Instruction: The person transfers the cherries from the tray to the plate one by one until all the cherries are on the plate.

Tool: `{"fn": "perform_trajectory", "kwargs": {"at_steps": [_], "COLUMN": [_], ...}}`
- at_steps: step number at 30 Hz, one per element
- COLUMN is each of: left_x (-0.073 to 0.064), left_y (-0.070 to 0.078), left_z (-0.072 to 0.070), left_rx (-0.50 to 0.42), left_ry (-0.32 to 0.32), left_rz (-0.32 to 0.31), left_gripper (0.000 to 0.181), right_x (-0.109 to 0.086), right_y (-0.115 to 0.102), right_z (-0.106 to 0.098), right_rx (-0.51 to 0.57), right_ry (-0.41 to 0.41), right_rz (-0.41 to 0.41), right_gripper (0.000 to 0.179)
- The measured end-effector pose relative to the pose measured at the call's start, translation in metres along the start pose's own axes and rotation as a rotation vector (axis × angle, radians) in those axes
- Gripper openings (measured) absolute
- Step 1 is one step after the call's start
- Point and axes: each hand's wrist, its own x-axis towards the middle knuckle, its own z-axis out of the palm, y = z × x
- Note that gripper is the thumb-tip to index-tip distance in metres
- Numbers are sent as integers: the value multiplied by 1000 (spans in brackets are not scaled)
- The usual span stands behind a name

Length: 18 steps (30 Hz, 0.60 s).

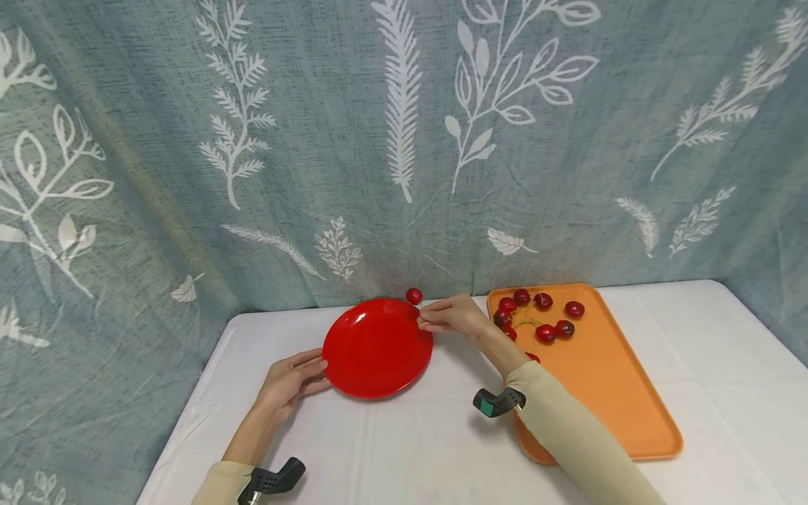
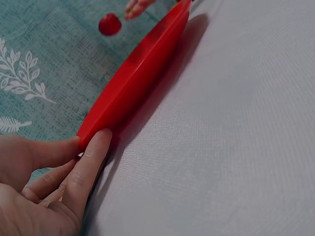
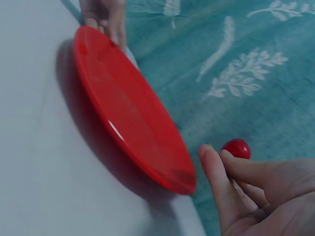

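Observation:
A round red plate [image 1: 377, 348] is gripped at its left rim by my left hand [image 1: 289, 382], thumb on top and fingers underneath, as the left wrist view shows. My right hand [image 1: 456, 317] pinches the stem of a single cherry [image 1: 414, 296] between thumb and fingertips. That cherry [image 2: 110, 24] hangs above the plate's far right rim in the left wrist view. In the right wrist view the cherry [image 3: 236, 148] shows beside the thumb, and most of its stem is hidden by the fingers. The plate's upper surface is bare.
An orange tray [image 1: 606, 393] lies on the right under my right forearm. Several dark red cherries [image 1: 546, 334] with stems are gathered toward its far left part. A white cloth [image 1: 391, 449] covers the table, and a blue-green leaf-patterned curtain [image 1: 353, 140] hangs behind it.

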Motion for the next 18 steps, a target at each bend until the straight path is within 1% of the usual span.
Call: {"fn": "perform_trajectory", "kwargs": {"at_steps": [5, 10, 13, 18], "left_x": [1, 2, 2, 3], "left_y": [1, 1, 0, -1], "left_z": [-3, -3, -1, 0], "left_rx": [1, -6, -10, -17], "left_ry": [0, -7, -7, -7], "left_rz": [1, 1, 3, 1], "left_gripper": [47, 47, 47, 46], "right_x": [11, 18, 20, 24], "right_y": [11, 15, 15, 16], "right_z": [29, 55, 64, 72], "right_rx": [14, -42, -75, -102], "right_ry": [48, 102, 113, 107], "right_rz": [31, 16, -7, -4], "right_gripper": [26, 22, 19, 17]}}
